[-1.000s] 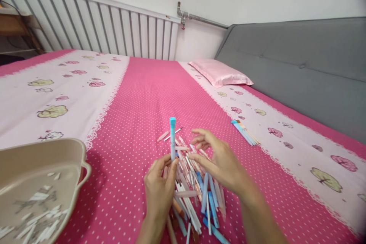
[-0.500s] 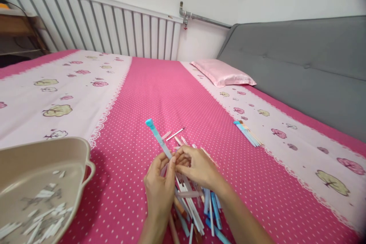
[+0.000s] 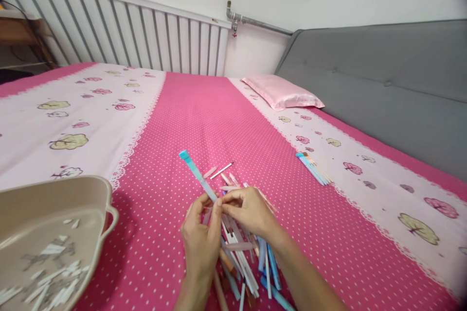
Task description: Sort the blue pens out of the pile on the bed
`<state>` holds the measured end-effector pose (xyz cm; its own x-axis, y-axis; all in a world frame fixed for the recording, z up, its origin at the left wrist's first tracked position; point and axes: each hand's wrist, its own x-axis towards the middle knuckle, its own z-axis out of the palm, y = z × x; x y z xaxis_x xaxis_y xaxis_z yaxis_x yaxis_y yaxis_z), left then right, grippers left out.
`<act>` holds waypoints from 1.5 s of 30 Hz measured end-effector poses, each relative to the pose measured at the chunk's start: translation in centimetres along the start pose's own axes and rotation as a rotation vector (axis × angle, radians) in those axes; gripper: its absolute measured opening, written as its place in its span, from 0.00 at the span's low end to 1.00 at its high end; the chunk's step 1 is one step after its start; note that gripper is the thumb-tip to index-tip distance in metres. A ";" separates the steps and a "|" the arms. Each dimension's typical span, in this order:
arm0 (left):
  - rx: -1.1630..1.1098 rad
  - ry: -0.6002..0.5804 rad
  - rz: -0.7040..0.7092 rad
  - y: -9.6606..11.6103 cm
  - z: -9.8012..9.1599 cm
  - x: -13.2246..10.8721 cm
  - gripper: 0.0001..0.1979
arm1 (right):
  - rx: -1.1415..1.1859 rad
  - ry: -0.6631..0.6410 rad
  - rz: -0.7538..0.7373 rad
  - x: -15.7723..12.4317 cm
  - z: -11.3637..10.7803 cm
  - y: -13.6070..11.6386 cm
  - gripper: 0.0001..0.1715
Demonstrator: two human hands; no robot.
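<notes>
My left hand point(image 3: 201, 243) pinches the lower end of a light blue pen point(image 3: 195, 173), which tilts up and to the left with its cap on top. My right hand point(image 3: 248, 211) meets it from the right, fingertips pinched on the same lower end of the pen. Under both hands lies a loose pile of pens and thin sticks point(image 3: 246, 257) in blue, white and pink on the pink dotted bedsheet point(image 3: 204, 116). A single thin white stick point(image 3: 222, 170) rests just beyond the pile.
A beige plastic basin point(image 3: 54, 233) with several white paper scraps stands at the lower left. A small bundle of blue pens point(image 3: 313, 168) lies to the right. A pink pillow point(image 3: 282, 92) sits by the grey headboard point(image 3: 383, 92). A radiator point(image 3: 127, 34) lines the wall.
The blue pen stood upright in my left hand; it has tipped to the left. My right hand moved from hovering open over the pile to pinching the pen's lower end.
</notes>
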<state>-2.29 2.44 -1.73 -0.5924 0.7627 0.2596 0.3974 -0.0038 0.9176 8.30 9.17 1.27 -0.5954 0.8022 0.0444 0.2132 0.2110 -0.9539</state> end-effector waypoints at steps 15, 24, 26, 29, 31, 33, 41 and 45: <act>0.002 -0.033 -0.020 0.0 0.0 0.2 0.19 | -0.406 0.578 0.206 -1.1 -10.3 4.6 0.17; -0.004 -0.045 -0.022 -0.4 0.2 0.3 0.19 | -0.930 0.848 0.776 -6.2 -17.7 9.2 0.19; -0.003 -0.051 -0.016 -0.4 0.2 0.4 0.19 | -0.984 0.879 0.857 -6.4 -17.9 9.5 0.19; 0.006 -0.059 -0.012 -0.4 0.2 0.3 0.19 | -1.050 0.888 0.903 -6.4 -17.9 9.7 0.19; 0.016 -0.062 -0.012 -0.5 0.1 0.3 0.19 | -1.077 0.882 0.904 -6.1 -17.8 9.8 0.18; 0.020 -0.063 -0.015 -0.5 0.1 0.3 0.19 | -1.091 0.874 0.894 -5.8 -17.8 9.9 0.18; 0.016 -0.067 -0.023 -0.6 0.2 0.3 0.18 | -1.136 0.862 0.871 -5.0 -18.2 10.5 0.19; 0.026 -0.063 -0.015 -0.6 0.2 0.3 0.18 | -1.150 0.858 0.854 -4.9 -18.1 10.6 0.19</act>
<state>-2.52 2.80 -2.24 -0.5533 0.8019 0.2255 0.4074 0.0243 0.9129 27.46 17.58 -3.65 0.4701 0.8660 0.1702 0.8825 -0.4585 -0.1046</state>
